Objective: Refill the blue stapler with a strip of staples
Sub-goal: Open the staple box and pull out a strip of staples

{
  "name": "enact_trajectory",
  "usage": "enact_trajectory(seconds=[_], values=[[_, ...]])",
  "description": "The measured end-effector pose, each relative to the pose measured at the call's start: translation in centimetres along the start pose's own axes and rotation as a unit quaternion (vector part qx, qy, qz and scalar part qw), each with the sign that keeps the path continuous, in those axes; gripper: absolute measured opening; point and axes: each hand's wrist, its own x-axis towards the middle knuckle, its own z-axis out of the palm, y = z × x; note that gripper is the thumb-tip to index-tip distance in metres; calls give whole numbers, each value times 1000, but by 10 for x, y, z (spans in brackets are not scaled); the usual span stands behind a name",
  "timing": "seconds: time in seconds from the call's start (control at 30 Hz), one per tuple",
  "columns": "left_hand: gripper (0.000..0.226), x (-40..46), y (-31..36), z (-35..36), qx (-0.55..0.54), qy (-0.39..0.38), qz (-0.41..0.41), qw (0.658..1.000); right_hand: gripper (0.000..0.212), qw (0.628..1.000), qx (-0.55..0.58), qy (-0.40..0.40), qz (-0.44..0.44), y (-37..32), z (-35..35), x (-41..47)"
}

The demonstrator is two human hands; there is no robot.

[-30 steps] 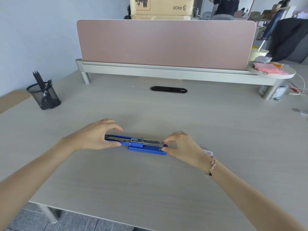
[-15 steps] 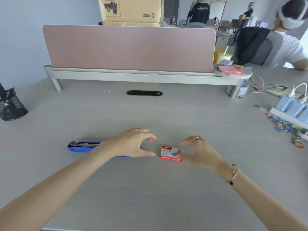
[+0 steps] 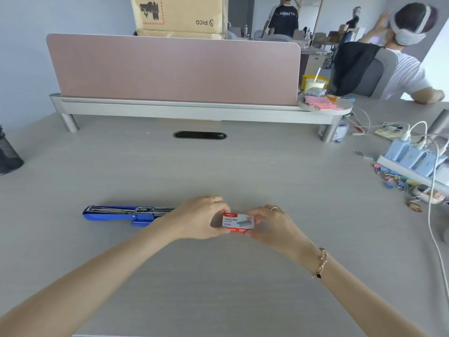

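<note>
The blue stapler (image 3: 116, 214) lies folded open flat on the desk at the left, its metal staple channel facing up. Its right end is hidden behind my left wrist. A small red and white staple box (image 3: 237, 223) sits at the middle of the desk, to the right of the stapler. My left hand (image 3: 198, 218) grips the box's left end and my right hand (image 3: 272, 224) grips its right end. No loose staple strip is visible.
A pink divider (image 3: 170, 69) on a grey shelf crosses the back of the desk (image 3: 218, 276). A black mesh pen cup (image 3: 7, 154) stands far left. A power strip with chargers (image 3: 413, 161), cables and binder clips (image 3: 393, 178) crowd the right. A person sits beyond at right.
Both hands left the stapler and went to the staple box on its right. My left hand has now closed on the box's left end. The view has shifted rightward.
</note>
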Motion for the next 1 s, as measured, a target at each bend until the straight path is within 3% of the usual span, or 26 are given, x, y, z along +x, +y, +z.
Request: enact_trajectory(seconds=[0.53, 1.0], values=[[48, -3, 1, -6, 3, -30, -10, 1000, 31, 998, -54, -30, -7, -4, -5, 3], [44, -18, -14, -12, 15, -25, -20, 999, 31, 995, -91, -39, -11, 3, -15, -2]])
